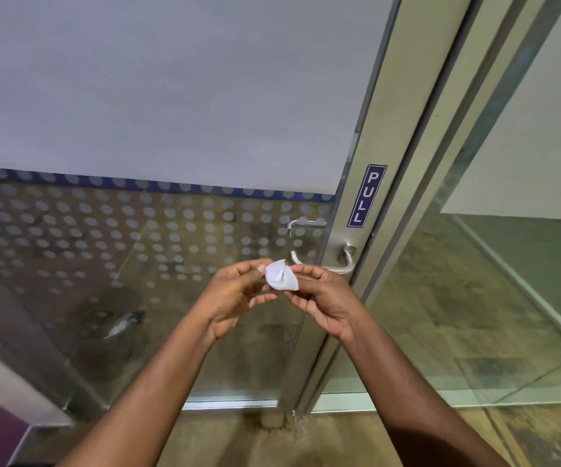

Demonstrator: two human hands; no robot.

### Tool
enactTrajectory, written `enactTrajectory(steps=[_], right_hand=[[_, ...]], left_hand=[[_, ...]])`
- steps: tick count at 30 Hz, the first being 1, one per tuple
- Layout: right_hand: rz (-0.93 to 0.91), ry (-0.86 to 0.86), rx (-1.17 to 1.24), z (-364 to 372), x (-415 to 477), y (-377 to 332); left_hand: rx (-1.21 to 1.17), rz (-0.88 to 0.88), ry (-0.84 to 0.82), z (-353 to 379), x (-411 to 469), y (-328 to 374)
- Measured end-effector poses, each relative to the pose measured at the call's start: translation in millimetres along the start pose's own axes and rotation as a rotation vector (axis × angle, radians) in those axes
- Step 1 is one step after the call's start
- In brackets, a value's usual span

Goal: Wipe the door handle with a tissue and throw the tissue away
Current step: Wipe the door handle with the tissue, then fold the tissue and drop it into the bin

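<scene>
A small white tissue (281,275), folded into a loose cone, is pinched between the fingertips of my left hand (238,294) and my right hand (322,298). Both hands meet just in front of and slightly below the silver lever door handle (345,261), which is fixed to the metal door frame (383,136). The handle's free end is partly hidden behind the tissue and my right fingers. The tissue is not touching the handle.
A blue PULL sticker (366,196) runs down the frame above the handle. The glass door (137,230) has frosted film and a dotted band. A second handle (302,224) shows through the glass. A glass panel (474,298) stands to the right, above brown floor (272,439).
</scene>
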State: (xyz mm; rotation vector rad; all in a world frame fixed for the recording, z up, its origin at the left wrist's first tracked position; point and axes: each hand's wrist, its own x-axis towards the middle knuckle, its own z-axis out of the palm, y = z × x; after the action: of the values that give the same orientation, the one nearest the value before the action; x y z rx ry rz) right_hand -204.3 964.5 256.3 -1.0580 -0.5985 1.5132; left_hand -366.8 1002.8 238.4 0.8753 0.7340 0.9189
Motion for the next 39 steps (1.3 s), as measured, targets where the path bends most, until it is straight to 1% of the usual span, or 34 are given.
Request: enactTrajectory(steps=[3, 5, 9, 12, 14, 15, 18, 21, 23, 26, 30, 32, 34, 36, 37, 39], right_hand=[[0.023, 0.015, 0.008, 2, -6, 1], [0.004, 0.030, -0.014, 4, -10, 2], [-0.106, 0.128, -0.115, 11, -16, 6], [-0.229, 0.221, -0.238, 14, -16, 13], [-0.269, 0.266, -0.300, 15, -16, 18], [-0.274, 0.284, -0.329, 15, -16, 21], [-0.280, 0.311, -0.407, 19, -14, 27], [-0.279, 0.267, -0.382, 23, -15, 30], [-0.282, 0.219, -0.347, 24, -17, 31], [-0.313, 0.165, -0.318, 23, -19, 34], [-0.299, 0.086, -0.241, 22, -21, 36], [-0.268, 0.076, -0.231, 22, -21, 37], [-0.240, 0.106, -0.228, 23, -20, 36], [-0.220, 0.160, -0.229, 25, -18, 36], [-0.218, 0.187, -0.229, 26, -17, 36], [-0.241, 0.222, -0.237, 29, -16, 36]], left_hand=[[0.026, 0.005, -0.021, 4, -8, 3], [0.022, 0.008, 0.009, 6, -12, 1], [0.032, 0.011, 0.091, 9, -17, -3], [0.003, 0.005, 0.085, 12, -22, -5], [-0.013, 0.029, 0.060, 13, -27, -7], [0.013, 0.048, 0.053, 12, -29, -9], [0.194, 0.123, 0.081, 10, -32, -13], [0.262, 0.209, 0.178, 9, -32, -13], [0.226, 0.222, 0.255, 8, -32, -11], [0.143, 0.190, 0.302, 0, -31, -10], [0.083, 0.155, 0.314, -3, -30, -9], [0.075, 0.153, 0.319, -2, -29, -10], [0.058, 0.151, 0.299, -1, -29, -10], [0.042, 0.147, 0.232, 0, -32, -11], [0.048, 0.153, 0.200, 1, -33, -11], [0.122, 0.180, 0.187, -1, -35, -13]])
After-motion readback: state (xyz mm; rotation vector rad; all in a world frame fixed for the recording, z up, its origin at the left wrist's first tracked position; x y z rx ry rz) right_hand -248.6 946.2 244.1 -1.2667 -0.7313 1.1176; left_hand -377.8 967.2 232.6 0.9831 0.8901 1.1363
